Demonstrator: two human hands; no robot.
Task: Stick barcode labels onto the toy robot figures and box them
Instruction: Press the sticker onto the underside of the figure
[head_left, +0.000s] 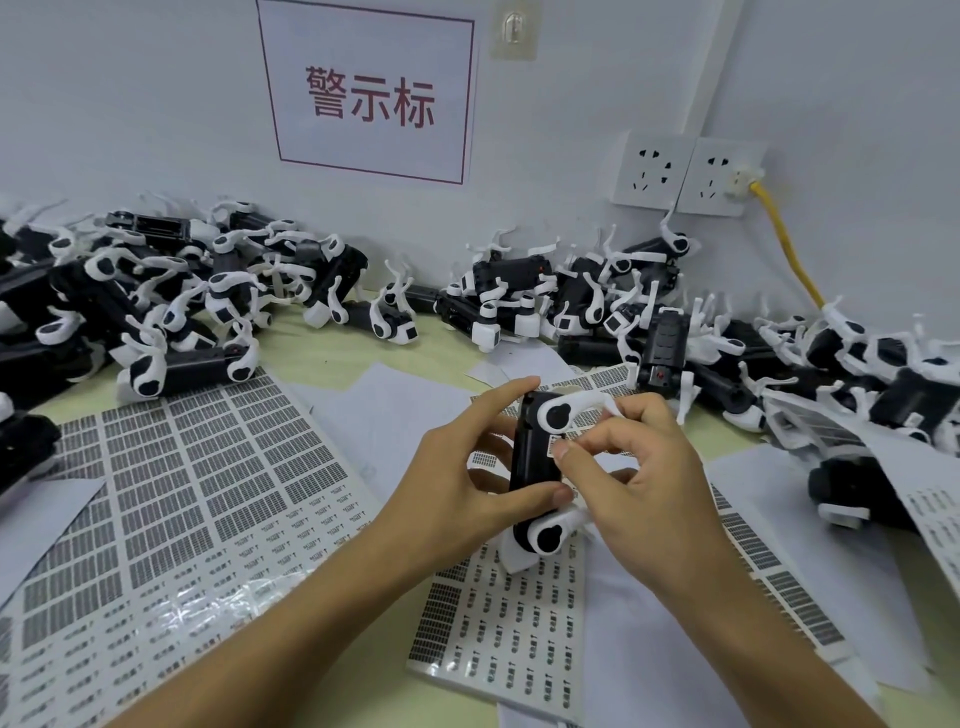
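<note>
Toy robot (535, 457): black body with white jointed legs, you are holding it upright over the label sheet (498, 639) on the counter (332, 358).
Left hand (457, 488): you are gripping the body, thumb and fingers curled round it.
Right hand (639, 473): you are pinching a small barcode label (557, 444) against its side.

A red-bordered wall sign (366, 93) at upper centre reads "警示标"; print on the label sheets (197, 493) is too small to read.
</note>
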